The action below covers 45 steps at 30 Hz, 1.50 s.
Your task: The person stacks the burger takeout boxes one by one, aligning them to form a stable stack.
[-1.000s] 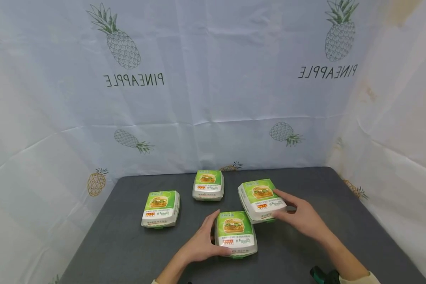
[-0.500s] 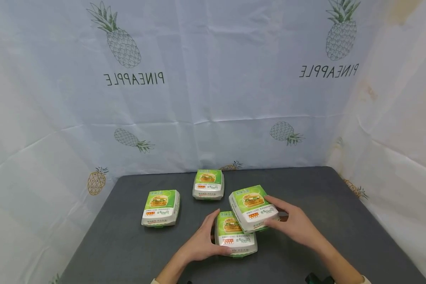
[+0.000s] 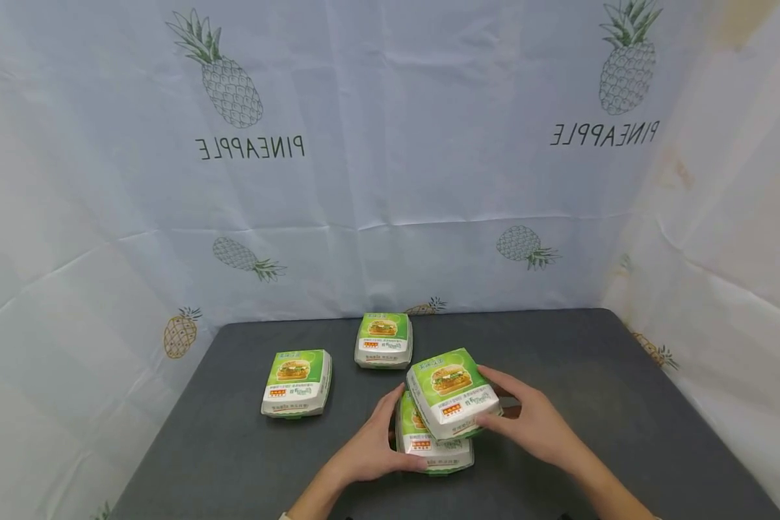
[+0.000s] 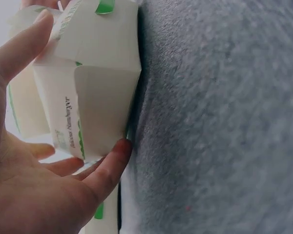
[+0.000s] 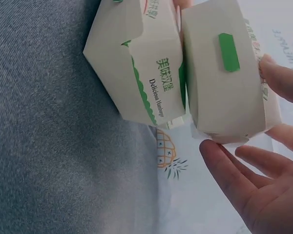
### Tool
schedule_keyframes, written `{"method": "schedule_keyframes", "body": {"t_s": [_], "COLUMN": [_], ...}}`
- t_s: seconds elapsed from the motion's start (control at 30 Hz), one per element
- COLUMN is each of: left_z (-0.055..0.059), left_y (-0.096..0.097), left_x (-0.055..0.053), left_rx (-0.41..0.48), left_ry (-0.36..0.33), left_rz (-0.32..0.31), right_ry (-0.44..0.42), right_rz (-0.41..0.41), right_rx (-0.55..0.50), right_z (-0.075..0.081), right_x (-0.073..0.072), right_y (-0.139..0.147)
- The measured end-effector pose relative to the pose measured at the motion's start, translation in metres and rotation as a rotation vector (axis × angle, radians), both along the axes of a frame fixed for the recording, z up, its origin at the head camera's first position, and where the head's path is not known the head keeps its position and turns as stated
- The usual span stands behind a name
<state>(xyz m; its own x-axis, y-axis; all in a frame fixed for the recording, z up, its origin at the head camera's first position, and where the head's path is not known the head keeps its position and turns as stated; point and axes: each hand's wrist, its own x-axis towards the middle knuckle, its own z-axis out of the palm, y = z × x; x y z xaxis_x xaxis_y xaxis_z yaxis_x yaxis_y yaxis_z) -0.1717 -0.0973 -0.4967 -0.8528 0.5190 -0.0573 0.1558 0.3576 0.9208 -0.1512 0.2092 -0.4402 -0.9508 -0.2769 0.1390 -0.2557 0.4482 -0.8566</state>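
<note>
My left hand [image 3: 369,446] grips a green-and-white hamburger box [image 3: 453,459] on the table, thumb at its near side and fingers along its left side. Held by my right hand [image 3: 533,419], a second hamburger box [image 3: 451,393] overlaps the first from above, turned at a slight angle. In the right wrist view this upper box [image 5: 219,92] sits right against the top of the lower box [image 5: 156,73]; my thumb and fingers pinch its sides. The left wrist view shows my fingertips [image 4: 121,148] low on the lower box [image 4: 100,102], near the tabletop.
Two more hamburger boxes lie on the dark grey table [image 3: 201,448]: one box [image 3: 295,383] at the left and another box [image 3: 383,339] at the back. A white curtain [image 3: 390,144] printed with pineapples hangs behind and along both sides.
My right hand has brought its box left and nearer to me, from beside the left hand's box to over it. My left hand has stayed in place on its box.
</note>
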Motion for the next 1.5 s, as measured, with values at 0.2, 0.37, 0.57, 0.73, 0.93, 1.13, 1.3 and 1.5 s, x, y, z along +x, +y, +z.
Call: {"method": "schedule_keyframes", "body": {"t_s": [0.2,0.37,0.57,0.73,0.93,1.13,1.3,1.5], "left_z": [0.008,0.018,0.022,0.024,0.027,0.032,0.033,0.031], "left_y": [-0.004,-0.003,-0.001,-0.002,-0.002,-0.003,-0.004,-0.003], "left_x": [0.003,0.006,0.006,0.006,0.007,0.01,0.011,0.009], "left_rx": [-0.019,-0.006,0.076,0.122,0.14,0.136,0.133,0.133], "left_ry": [0.045,0.066,0.074,0.066,0.056,0.05,0.044,0.032], "left_rz": [0.008,0.035,0.015,0.015,0.029,0.032,0.031,0.029], "right_ry": [-0.059,-0.09,-0.151,-0.176,-0.211,-0.219,-0.221,-0.262], "right_rz": [0.014,0.043,0.083,0.119,0.158,0.165,0.159,0.162], "right_rx": [-0.045,-0.101,-0.218,-0.279,-0.311,-0.3,-0.295,-0.322], "right_z": [0.002,0.001,-0.003,-0.003,-0.006,-0.011,-0.012,-0.014], "right_x": [0.002,0.002,0.003,0.004,0.003,0.003,0.003,0.003], "right_y": [0.0,-0.002,-0.009,-0.014,-0.017,-0.02,-0.021,-0.021]}}
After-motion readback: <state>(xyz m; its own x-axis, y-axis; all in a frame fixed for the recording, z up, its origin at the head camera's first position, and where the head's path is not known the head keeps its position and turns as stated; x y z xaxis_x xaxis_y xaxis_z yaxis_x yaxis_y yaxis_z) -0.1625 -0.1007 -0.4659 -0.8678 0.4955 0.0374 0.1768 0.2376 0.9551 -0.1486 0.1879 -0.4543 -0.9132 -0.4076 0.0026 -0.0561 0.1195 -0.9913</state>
